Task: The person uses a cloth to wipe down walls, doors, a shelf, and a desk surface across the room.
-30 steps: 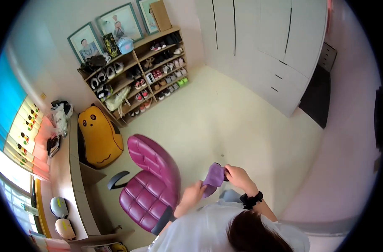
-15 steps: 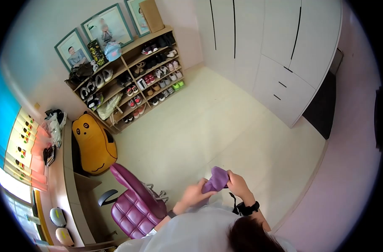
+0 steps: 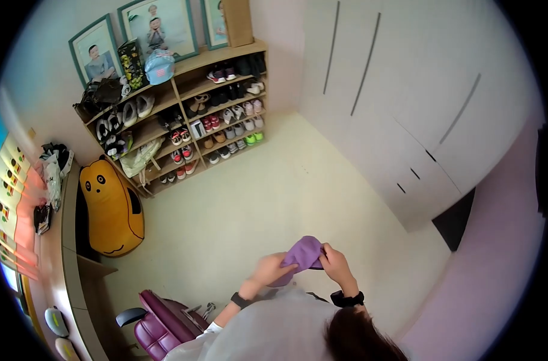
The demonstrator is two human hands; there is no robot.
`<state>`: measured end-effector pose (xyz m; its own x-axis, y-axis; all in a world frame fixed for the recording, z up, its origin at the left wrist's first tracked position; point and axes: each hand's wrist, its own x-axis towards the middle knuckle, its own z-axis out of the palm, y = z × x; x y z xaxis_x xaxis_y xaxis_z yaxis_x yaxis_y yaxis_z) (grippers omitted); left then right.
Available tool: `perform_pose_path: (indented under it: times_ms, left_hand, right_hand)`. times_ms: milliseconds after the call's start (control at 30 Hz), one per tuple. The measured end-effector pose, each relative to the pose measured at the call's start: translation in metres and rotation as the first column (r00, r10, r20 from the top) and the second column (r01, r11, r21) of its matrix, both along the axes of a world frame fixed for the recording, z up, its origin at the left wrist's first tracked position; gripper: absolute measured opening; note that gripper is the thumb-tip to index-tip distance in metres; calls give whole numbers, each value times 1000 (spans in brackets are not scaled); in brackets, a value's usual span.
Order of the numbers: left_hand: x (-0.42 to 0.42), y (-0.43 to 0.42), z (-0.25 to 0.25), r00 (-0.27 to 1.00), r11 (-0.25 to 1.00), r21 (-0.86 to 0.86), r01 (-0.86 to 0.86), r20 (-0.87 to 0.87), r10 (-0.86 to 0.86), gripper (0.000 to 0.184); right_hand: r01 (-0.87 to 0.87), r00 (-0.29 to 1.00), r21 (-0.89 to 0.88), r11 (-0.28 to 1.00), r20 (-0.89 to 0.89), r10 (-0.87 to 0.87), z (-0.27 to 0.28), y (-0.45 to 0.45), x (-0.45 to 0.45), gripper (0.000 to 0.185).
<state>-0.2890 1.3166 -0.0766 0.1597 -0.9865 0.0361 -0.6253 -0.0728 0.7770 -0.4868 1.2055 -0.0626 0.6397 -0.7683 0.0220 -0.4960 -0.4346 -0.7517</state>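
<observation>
A soft purple cloth item [image 3: 304,251], perhaps a cap, is held between my two hands in front of my body. My left hand [image 3: 270,270] grips its left side, with the fingers slightly blurred. At its right edge, my right hand [image 3: 336,263] pinches the fabric. A dark strip shows along the lower right edge of the item. Both wrists carry black bands.
A wooden shoe rack [image 3: 180,96] full of shoes stands ahead, with framed pictures on top. White cabinets [image 3: 370,120] line the right. At the left are a yellow cushion [image 3: 110,210], a long desk [image 3: 69,240] and a purple chair [image 3: 159,325].
The view has shifted, with the chair now lower and farther left and the cabinets larger. Both hands still hold the purple item, which has changed shape slightly.
</observation>
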Motion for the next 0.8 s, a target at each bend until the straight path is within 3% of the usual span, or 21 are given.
perform_pose_path:
  times_ms: [33,133,167,300,400,600,800]
  left_hand:
    - [18,-7,5,999,999,6,-43,13,43,40]
    - [69,-25,2,991,991,28,-135,23,134,43]
    - [82,-27,2,985,985,40,-169,35,168,44]
    - [124,-31,2,953,942,146,-301,82,292,47]
    - [151,-38,-16,935,929,108,-354,49,351,48]
    - [205,-91,-20,868,863,97,-495,10,497,46]
    - [272,-187,5,785,786,12,-618,70,616,44]
  right_hand:
    - [-28,999,-42,999,40,30,3,-15,23,19]
    - [-174,983,-89,981,-72,168,16,-57,87,20]
    - [-195,981,-98,976,-21,194,18,-65,105,19]
    - [-297,954,-51,954,-58,294,3,-94,160,20]
    - [-378,918,44,925,-112,381,-13,-123,197,22]
    - [-508,859,21,861,-61,508,-28,-209,286,25]
    - [-581,813,-5,814,-65,579,4,-309,390,19]
